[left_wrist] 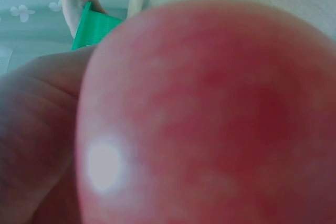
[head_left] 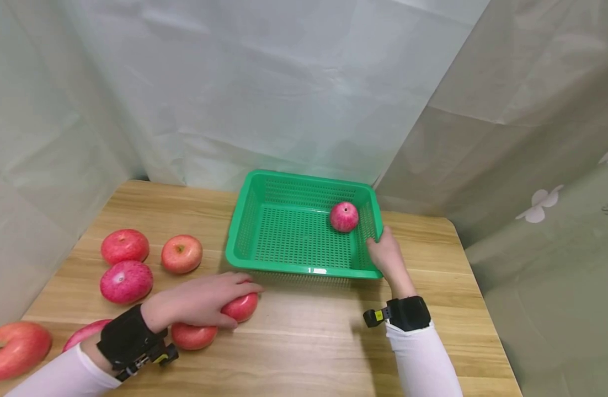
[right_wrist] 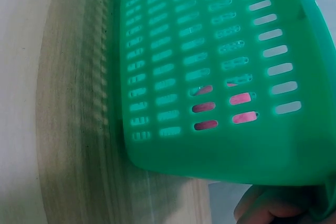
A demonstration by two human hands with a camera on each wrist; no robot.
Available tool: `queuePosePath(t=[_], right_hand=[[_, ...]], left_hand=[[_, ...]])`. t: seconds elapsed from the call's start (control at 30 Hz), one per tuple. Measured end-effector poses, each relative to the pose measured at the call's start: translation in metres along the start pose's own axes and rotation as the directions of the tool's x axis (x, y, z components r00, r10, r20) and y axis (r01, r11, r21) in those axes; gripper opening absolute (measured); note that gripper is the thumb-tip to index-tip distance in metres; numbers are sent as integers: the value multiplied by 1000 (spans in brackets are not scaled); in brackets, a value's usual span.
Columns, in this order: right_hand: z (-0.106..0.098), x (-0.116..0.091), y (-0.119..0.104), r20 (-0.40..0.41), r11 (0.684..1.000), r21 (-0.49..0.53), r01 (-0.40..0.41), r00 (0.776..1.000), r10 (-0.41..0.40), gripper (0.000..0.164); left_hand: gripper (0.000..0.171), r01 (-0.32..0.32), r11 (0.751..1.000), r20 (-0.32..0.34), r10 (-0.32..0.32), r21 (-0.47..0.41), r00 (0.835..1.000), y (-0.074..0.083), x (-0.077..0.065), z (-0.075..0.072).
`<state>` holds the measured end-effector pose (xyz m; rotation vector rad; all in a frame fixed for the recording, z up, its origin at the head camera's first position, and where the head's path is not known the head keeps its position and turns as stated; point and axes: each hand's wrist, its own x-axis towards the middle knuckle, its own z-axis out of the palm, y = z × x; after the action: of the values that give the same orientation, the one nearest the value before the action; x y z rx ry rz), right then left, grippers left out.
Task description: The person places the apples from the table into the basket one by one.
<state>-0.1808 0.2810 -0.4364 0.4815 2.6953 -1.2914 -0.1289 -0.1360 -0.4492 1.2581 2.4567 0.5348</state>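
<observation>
- Holding a glossy, round red apple (head_left: pixel 241 307) in the curled left hand (head_left: pixel 204 300), left of centre on the wood-grain table (head_left: pixel 309 342).
- Gripping a green, perforated plastic basket (head_left: pixel 294 269) by its right rim with the right hand (head_left: pixel 385 253).
- Probably firm, fairly weighty, slick-skinned: best cupped around the apple's widest part.
- Crowded by a second red apple (head_left: pixel 193 336) beside the left hand; walled off from the table's far edge by the basket.

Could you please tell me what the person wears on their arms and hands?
The person wears plain white fabric sleeves and broad black wristbands, each band carrying a small black camera with a yellow marking. The left hand and right hand are gloveless.
</observation>
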Motion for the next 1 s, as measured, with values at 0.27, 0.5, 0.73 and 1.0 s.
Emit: queuePosePath(t=[0.27,0.5,0.73,1.0], right_hand=[[-1,0,0,-5,1000,-19,1,1000,-1,49],[0,0,0,-9,1000,-23,2,1000,-2,47],[0,0,-1,-10,1000,-20,-6,1000,6,48],[1,0,0,-9,1000,-17,6,1000,-6,48]], left_hand=[[72,4,1000,8,-4,-6,1000,1,1,-1],[71,-47,999,-12,47,16,999,6,-1,-4],[71,-105,994,-11,105,11,994,14,-2,-12],[71,-157,986,-2,157,-54,988,27,-5,-26]])
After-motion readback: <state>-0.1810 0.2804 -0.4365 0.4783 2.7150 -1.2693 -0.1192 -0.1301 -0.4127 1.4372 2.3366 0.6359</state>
